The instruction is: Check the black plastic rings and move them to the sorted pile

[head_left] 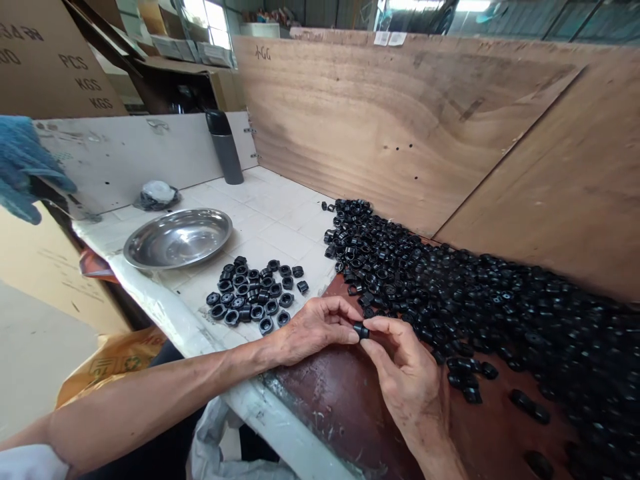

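Note:
Between the fingertips of both hands is a small black plastic cap-like part (361, 330), held above the brown board (330, 393). My left hand (317, 330) pinches it from the left, and my right hand (400, 360) grips its other side with thumb and forefinger. Whether it is one piece or two joined pieces I cannot tell. Just beyond my left hand lies a small group of black ring-shaped parts (257, 313) on the white tiled surface. A large heap of similar black parts (430, 287) spreads behind and to the right of my right hand.
A shallow steel bowl (180, 240) sits at the left, near a dark grey bottle (227, 150) and a plastic-wrapped bundle (158, 195). Wooden boards (400, 120) wall the back. A blue glove (30, 167) hangs at the left edge. Cardboard boxes (55, 60) stand beyond.

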`<state>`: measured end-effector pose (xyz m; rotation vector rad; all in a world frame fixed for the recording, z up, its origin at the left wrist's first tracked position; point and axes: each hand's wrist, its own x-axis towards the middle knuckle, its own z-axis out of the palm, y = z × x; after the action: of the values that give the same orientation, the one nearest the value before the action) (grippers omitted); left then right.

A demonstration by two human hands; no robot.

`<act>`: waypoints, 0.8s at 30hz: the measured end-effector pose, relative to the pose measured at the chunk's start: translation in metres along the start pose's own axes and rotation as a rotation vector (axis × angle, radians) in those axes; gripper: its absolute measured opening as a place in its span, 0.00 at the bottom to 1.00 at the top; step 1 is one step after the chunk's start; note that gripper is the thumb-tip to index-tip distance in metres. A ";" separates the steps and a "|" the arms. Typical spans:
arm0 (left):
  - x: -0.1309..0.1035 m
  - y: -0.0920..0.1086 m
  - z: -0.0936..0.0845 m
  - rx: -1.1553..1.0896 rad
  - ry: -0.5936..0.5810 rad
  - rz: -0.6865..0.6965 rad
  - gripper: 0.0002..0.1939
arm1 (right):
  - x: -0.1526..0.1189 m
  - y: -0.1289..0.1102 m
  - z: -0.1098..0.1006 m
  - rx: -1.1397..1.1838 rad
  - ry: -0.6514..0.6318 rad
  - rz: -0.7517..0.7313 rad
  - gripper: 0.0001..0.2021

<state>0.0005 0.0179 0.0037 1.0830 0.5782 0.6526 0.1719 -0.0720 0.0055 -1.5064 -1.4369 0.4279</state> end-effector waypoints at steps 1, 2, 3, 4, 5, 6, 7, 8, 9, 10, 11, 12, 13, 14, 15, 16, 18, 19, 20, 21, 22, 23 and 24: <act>0.000 -0.001 0.001 -0.010 -0.002 0.016 0.17 | 0.000 0.001 0.000 -0.028 0.002 0.023 0.10; 0.000 -0.002 0.001 -0.019 -0.003 0.032 0.17 | 0.000 0.002 0.000 -0.062 0.003 0.046 0.12; 0.000 -0.003 0.002 -0.023 -0.005 0.048 0.17 | -0.001 0.004 0.001 -0.095 0.006 0.064 0.15; -0.001 -0.004 0.003 -0.017 -0.008 0.066 0.17 | -0.001 0.005 0.002 -0.118 0.016 0.068 0.16; -0.001 -0.006 0.004 0.003 -0.010 0.086 0.17 | -0.002 0.007 0.004 -0.129 0.029 0.060 0.17; -0.001 -0.007 0.005 0.034 -0.012 0.107 0.17 | -0.003 0.008 0.006 -0.126 0.042 0.042 0.17; -0.001 -0.008 0.005 0.071 -0.012 0.132 0.16 | -0.004 0.009 0.008 -0.108 0.056 0.024 0.16; -0.002 -0.009 0.005 0.109 -0.009 0.156 0.16 | -0.004 0.009 0.010 -0.082 0.063 0.016 0.16; -0.002 -0.010 0.005 0.141 -0.005 0.178 0.15 | -0.004 0.009 0.011 -0.056 0.067 0.022 0.15; -0.002 -0.010 0.005 0.164 0.000 0.194 0.15 | -0.004 0.007 0.012 -0.032 0.064 0.037 0.15; -0.002 -0.010 0.004 0.178 0.006 0.202 0.15 | -0.003 0.005 0.011 -0.014 0.056 0.058 0.14; -0.001 -0.010 0.004 0.185 0.013 0.201 0.15 | -0.002 0.003 0.009 0.000 0.046 0.077 0.14; -0.001 -0.010 0.004 0.181 0.020 0.189 0.15 | -0.001 0.000 0.007 0.006 0.036 0.089 0.13; -0.001 -0.009 0.003 0.164 0.023 0.166 0.15 | 0.000 -0.003 0.005 0.004 0.025 0.093 0.12; 0.000 -0.008 0.003 0.137 0.022 0.135 0.15 | 0.002 -0.006 0.002 -0.006 0.011 0.089 0.11; 0.000 -0.007 0.002 0.103 0.016 0.101 0.16 | 0.003 -0.009 0.000 -0.020 0.000 0.075 0.10; 0.001 -0.006 0.002 0.042 -0.002 0.041 0.17 | 0.004 -0.012 -0.004 -0.045 -0.011 0.026 0.07; 0.001 -0.005 0.001 0.022 -0.006 0.022 0.17 | 0.004 -0.012 -0.004 -0.048 -0.014 -0.002 0.06; 0.002 -0.004 0.001 0.009 -0.005 0.015 0.18 | 0.003 -0.012 -0.004 -0.038 -0.019 -0.027 0.05; 0.002 -0.004 0.001 0.001 0.002 0.018 0.18 | 0.003 -0.011 -0.004 -0.017 -0.026 -0.043 0.05; 0.002 -0.003 0.002 -0.001 0.010 0.027 0.18 | 0.003 -0.010 -0.003 0.010 -0.030 -0.051 0.05; 0.002 -0.003 0.002 -0.002 0.016 0.040 0.17 | 0.003 -0.008 -0.003 0.035 -0.030 -0.050 0.06; 0.001 -0.003 0.002 0.000 0.021 0.054 0.17 | 0.002 -0.007 -0.002 0.049 -0.030 -0.040 0.06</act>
<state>0.0035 0.0165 0.0018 1.0963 0.5686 0.7114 0.1704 -0.0717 0.0127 -1.4355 -1.4673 0.4594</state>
